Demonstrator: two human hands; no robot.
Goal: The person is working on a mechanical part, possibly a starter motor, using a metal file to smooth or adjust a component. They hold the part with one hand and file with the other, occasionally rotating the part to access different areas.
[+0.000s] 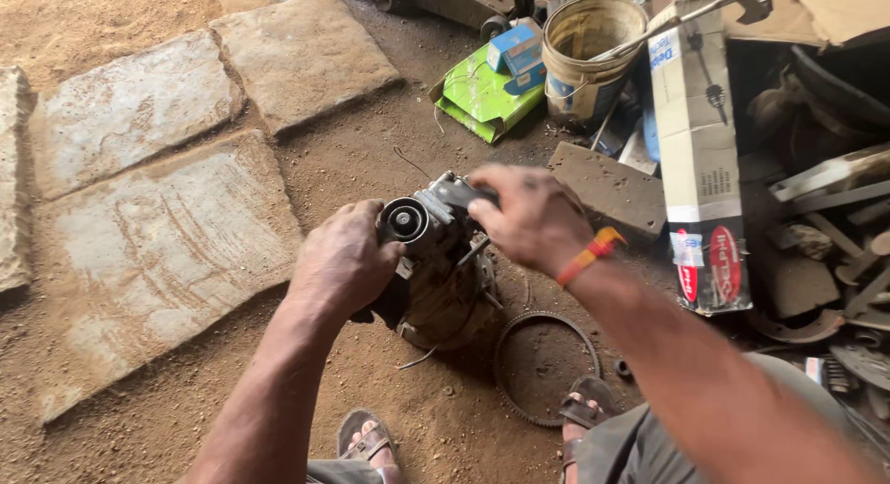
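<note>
Greasy cast metal, the motor (443,280) stands on the dirt floor (371,169) between the feet, and it looks heavy, rigid and slick with grime. Left hand (345,261) clasps its left flank beside the round black cap (406,221); right hand (527,215) clamps over the top far end. Body and housing edges seem the surest holds, not the loose wires. A toothed ring (547,365) lies just right; scrap, a tall box (700,159) and a bucket (589,48) crowd the right, while stone slabs (148,234) leave room left.
</note>
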